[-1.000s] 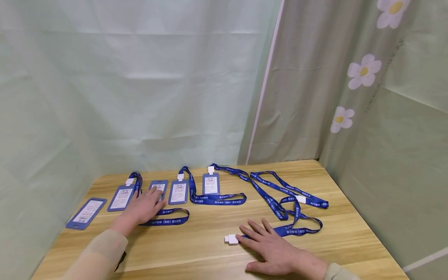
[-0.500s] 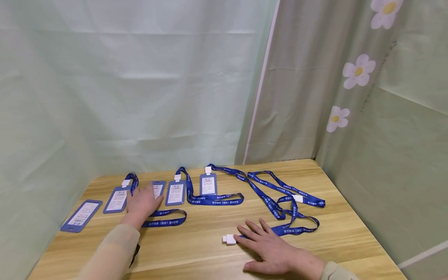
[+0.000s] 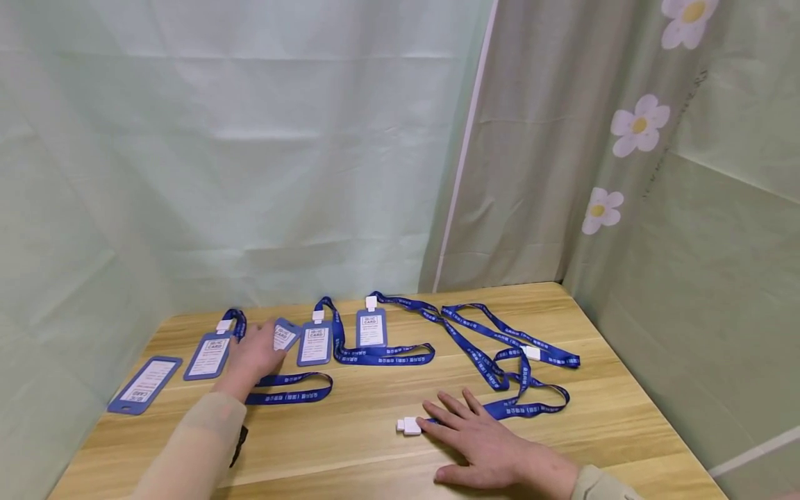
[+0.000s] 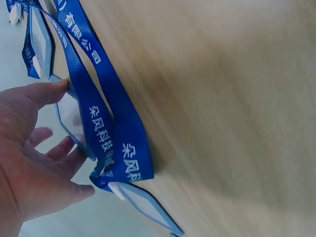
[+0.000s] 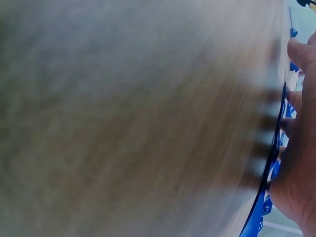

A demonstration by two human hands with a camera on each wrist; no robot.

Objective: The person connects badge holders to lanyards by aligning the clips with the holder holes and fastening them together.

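My left hand (image 3: pixel 255 353) is at the back left of the table, holding a blue card holder (image 3: pixel 285 335) by its edges. In the left wrist view the thumb is on one edge of this card holder (image 4: pixel 70 114) and the fingers are on the opposite one. A blue lanyard loop (image 3: pixel 300 397) runs beside that hand, joined to another card holder (image 3: pixel 207 355) at left. My right hand (image 3: pixel 484 444) lies spread on the table over a loose blue lanyard (image 3: pixel 525 411). Its index fingertip touches near the white clip (image 3: pixel 410 426) at the strap's end.
One card holder without a strap (image 3: pixel 145 385) lies at far left. Two more card holders, one in the middle (image 3: pixel 314 343) and one beside it (image 3: pixel 371 328), have lanyards attached. Another loose lanyard (image 3: pixel 494 332) lies at the back right. Curtains (image 3: pixel 281 173) stand behind the table.
My left hand has shifted to the left side of the card holder, which now lies turned at an angle. The right hand stays in place; the view has shifted slightly.
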